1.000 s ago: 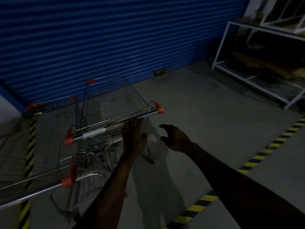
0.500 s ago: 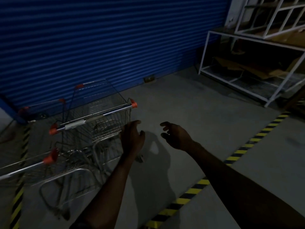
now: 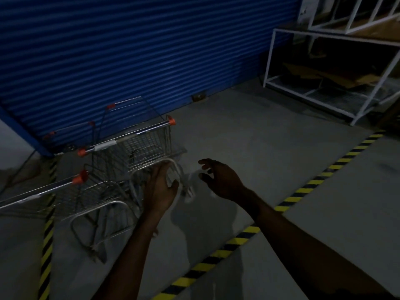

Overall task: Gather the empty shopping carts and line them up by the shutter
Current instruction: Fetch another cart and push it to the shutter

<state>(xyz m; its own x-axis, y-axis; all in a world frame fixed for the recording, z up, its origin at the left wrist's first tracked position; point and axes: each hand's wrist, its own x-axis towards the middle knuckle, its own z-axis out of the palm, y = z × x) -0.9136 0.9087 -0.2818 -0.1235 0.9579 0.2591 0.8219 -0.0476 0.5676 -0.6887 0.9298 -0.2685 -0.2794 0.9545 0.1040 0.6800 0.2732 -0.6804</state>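
Blue corrugated steel forms the shutter [image 3: 151, 50], which fills the upper left of my view and meets the grey concrete floor [image 3: 249, 137]. Two wire shopping carts stand at its foot, side by side, with their front ends toward the shutter and their handles toward me. The first cart [image 3: 147, 146] is the one nearer my hands; its handle bar [image 3: 127, 137] is chrome with an orange cap at each end, and its basket is empty. The second cart [image 3: 71, 198] stands just beside it on my left, partly cut off by the frame edge, with the same orange cap on its handle. My left hand [image 3: 161, 187] is extended forward with fingers straight and thumb spread, gripping nothing. It lies in front of the curved lower frame tube [image 3: 175, 167] of the first cart; whether the fingers touch the tube cannot be determined. My right hand [image 3: 220, 180] is held above bare floor, apart from both carts, with fingers loosely bent and nothing in it. Yellow-and-black hazard tape [image 3: 303, 189] runs diagonally across the floor on my right. A white metal rack [image 3: 268, 61] stands to the right of the shutter, with flattened cardboard [image 3: 337, 79] on its lower shelf.
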